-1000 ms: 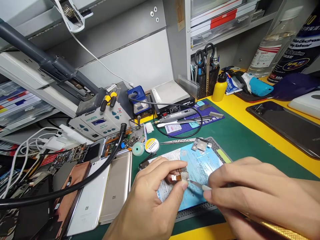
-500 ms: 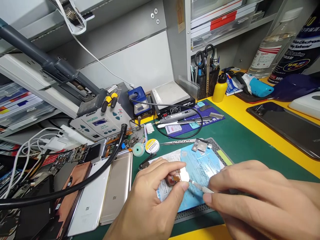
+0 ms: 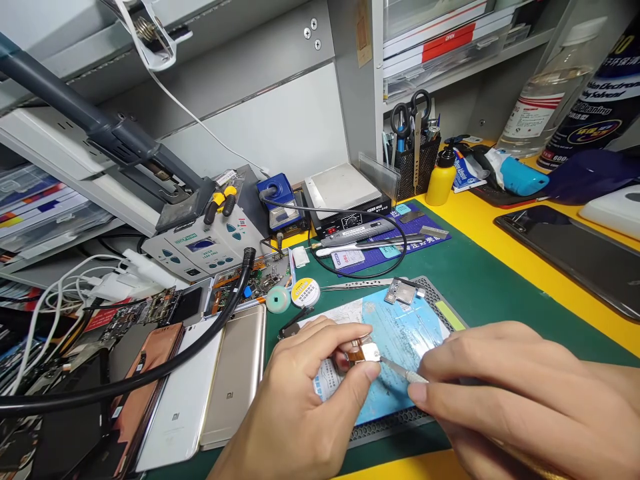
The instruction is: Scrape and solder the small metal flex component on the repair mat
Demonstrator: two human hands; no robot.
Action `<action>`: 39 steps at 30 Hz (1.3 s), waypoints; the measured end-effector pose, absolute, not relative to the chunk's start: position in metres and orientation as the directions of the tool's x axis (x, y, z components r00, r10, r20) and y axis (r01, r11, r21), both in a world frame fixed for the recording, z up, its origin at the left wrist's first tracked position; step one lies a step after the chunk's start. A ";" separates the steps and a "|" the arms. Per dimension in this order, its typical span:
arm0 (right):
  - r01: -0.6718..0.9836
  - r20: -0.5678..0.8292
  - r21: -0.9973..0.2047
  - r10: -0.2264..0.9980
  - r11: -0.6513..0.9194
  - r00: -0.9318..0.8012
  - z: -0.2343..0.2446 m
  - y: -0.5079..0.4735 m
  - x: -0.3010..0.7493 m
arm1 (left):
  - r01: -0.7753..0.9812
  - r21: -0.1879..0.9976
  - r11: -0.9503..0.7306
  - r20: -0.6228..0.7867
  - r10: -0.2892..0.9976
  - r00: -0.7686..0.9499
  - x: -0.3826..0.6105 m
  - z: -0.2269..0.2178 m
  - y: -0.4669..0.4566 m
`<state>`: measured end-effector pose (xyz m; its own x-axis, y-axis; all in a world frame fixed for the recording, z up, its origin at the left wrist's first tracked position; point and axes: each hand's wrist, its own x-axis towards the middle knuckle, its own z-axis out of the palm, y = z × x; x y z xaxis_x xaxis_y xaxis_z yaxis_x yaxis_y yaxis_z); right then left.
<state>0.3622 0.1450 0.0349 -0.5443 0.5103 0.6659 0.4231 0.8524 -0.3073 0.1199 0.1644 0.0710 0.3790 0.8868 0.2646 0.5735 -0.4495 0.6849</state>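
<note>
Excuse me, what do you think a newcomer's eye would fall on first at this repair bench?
Probably the two hands at bottom centre: the left hand pinches a small metal part with an orange strip, and the right hand holds a slim pointed tool to it. Left of them lie a gold phone and a white phone; a yellow bottle stands at the back.

Held metal part (image 3: 371, 353) — half hidden by fingers (image 3: 325, 339) | solvent can (image 3: 597, 110) — cut off
</note>
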 end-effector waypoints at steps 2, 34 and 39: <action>0.432 0.673 -0.305 0.513 0.848 -0.532 0.035 0.145 0.362 | 0.549 0.698 -0.459 0.289 0.883 0.370 0.122 0.072 0.165; 0.496 0.650 -0.265 0.534 0.827 -0.542 0.027 0.146 0.363 | 0.567 0.629 -0.531 0.429 0.846 0.317 0.128 0.067 0.168; 0.400 0.676 -0.230 0.442 0.887 -0.590 0.028 0.156 0.365 | 0.571 0.630 -0.526 0.432 0.849 0.305 0.129 0.066 0.167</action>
<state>0.3649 0.1563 0.0283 -0.5900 0.4415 0.6760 0.3999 0.8871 -0.2304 0.1292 0.1670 0.0665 0.3054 0.8487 0.4317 0.5710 -0.5261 0.6303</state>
